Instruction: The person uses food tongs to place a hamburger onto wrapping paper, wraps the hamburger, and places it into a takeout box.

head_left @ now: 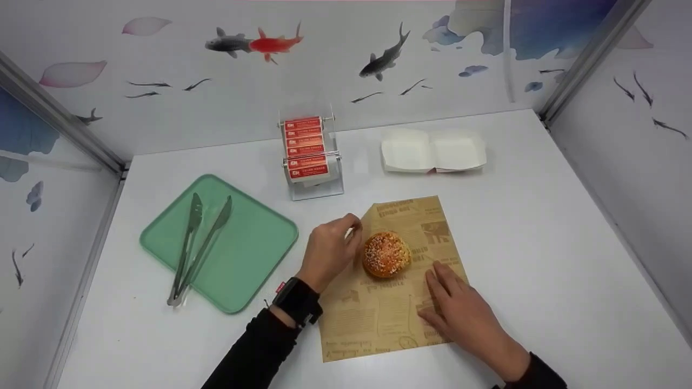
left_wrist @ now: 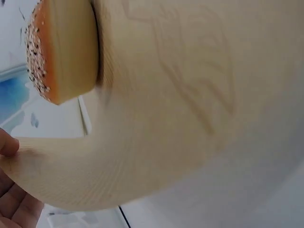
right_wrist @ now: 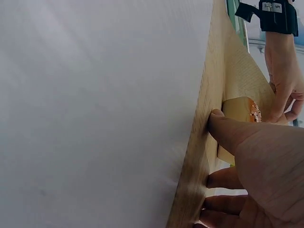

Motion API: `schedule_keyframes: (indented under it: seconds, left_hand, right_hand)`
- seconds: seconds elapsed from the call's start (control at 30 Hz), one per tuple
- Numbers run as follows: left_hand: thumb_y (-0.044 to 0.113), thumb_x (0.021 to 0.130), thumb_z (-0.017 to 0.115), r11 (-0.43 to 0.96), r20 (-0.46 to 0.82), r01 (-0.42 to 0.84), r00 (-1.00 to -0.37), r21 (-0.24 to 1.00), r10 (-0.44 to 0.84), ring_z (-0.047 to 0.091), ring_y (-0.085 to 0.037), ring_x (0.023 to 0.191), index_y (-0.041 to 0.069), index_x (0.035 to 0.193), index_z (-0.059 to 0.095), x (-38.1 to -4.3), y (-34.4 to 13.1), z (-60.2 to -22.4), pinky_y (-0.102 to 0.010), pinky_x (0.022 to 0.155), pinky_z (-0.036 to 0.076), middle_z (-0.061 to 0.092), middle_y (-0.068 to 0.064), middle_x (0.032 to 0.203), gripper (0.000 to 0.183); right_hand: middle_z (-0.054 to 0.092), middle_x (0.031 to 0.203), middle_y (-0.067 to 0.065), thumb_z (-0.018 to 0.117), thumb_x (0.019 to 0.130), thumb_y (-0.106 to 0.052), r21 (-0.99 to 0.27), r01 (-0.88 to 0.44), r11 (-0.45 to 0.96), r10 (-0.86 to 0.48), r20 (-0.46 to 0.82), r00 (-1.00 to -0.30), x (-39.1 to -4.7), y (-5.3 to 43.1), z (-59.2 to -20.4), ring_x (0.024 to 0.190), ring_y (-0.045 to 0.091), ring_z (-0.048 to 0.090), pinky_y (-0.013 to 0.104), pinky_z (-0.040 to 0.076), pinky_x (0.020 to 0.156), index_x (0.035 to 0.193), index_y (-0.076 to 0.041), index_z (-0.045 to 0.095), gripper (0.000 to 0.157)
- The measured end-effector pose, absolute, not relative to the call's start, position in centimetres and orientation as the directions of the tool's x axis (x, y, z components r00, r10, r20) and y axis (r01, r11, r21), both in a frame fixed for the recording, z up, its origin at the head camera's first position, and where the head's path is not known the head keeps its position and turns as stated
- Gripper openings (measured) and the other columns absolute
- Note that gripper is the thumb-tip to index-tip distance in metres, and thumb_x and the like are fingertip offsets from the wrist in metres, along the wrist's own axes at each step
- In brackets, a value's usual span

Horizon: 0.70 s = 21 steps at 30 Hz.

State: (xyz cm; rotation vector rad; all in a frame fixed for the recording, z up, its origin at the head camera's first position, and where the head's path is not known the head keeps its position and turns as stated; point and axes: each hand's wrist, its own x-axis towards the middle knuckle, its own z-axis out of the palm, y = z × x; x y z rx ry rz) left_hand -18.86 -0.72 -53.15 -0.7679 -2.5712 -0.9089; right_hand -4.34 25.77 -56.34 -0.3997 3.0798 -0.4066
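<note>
A round bun [head_left: 387,254] with a seeded top sits on a sheet of brown printed wrapping paper [head_left: 373,319]. My left hand [head_left: 331,249] pinches the paper's left edge between thumb and fingers. That edge is raised and curves up beside the bun, as the left wrist view shows from the side. On the right part of the sheet, my right hand [head_left: 459,310] rests with its fingers extended and spread. Its thumb [right_wrist: 223,124] and fingertips touch the paper in the right wrist view, where the hand hides part of the bun [right_wrist: 237,110].
A green tray [head_left: 243,259] at the left carries metal tongs [head_left: 186,254] whose near end overhangs its edge. Behind the paper stands a dispenser with a roll of red labels [head_left: 307,148]. An opened white box [head_left: 432,151] lies at the back right, near the wall.
</note>
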Motion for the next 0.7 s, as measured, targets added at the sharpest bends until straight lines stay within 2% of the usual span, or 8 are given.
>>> schedule_keyframes:
  seconds: [0.13,0.23,0.5,0.7]
  left_hand:
    - [0.013,0.104,0.070,0.615,0.454,0.654,-0.754,0.441,0.476,0.079,-0.014,0.078,0.010,0.104,0.073,-17.7,0.1,-53.1,-0.028,0.070,0.063,0.081,-0.002,0.091,0.005]
    - [0.016,0.106,0.068,0.596,0.440,0.691,-0.722,0.410,0.534,0.079,-0.014,0.081,0.011,0.107,0.071,-17.2,0.4,-53.3,-0.029,0.071,0.064,0.081,-0.002,0.092,0.006]
    - [0.020,0.109,0.065,0.559,0.450,0.774,-0.630,0.296,0.634,0.080,-0.016,0.099,0.012,0.114,0.072,-16.5,0.6,-54.3,-0.030,0.082,0.065,0.081,-0.002,0.108,0.011]
    - [0.035,0.109,0.064,0.545,0.440,0.811,-0.577,0.212,0.688,0.075,-0.019,0.119,0.014,0.126,0.077,-16.1,0.4,-54.4,-0.035,0.099,0.062,0.077,-0.005,0.128,0.030]
  right_hand:
    - [0.047,0.162,0.027,0.080,0.097,-0.040,-0.256,-0.247,0.935,-0.250,0.023,-0.968,-4.3,25.8,-56.4,0.146,0.045,0.053,0.058,0.055,0.105,0.152,0.007,0.055,0.076]
    - [0.047,0.162,0.028,0.080,0.097,-0.040,-0.252,-0.254,0.934,-0.256,0.025,-0.966,-4.3,25.8,-56.3,0.145,0.045,0.053,0.058,0.056,0.104,0.152,0.007,0.054,0.076]
    - [0.047,0.161,0.030,0.079,0.097,-0.041,-0.235,-0.267,0.935,-0.267,0.030,-0.963,-4.4,25.7,-56.3,0.144,0.046,0.054,0.058,0.056,0.105,0.152,0.008,0.054,0.078]
    - [0.048,0.160,0.031,0.079,0.097,-0.041,-0.221,-0.280,0.934,-0.280,0.031,-0.960,-4.4,25.8,-56.4,0.144,0.046,0.054,0.057,0.056,0.105,0.151,0.009,0.054,0.077]
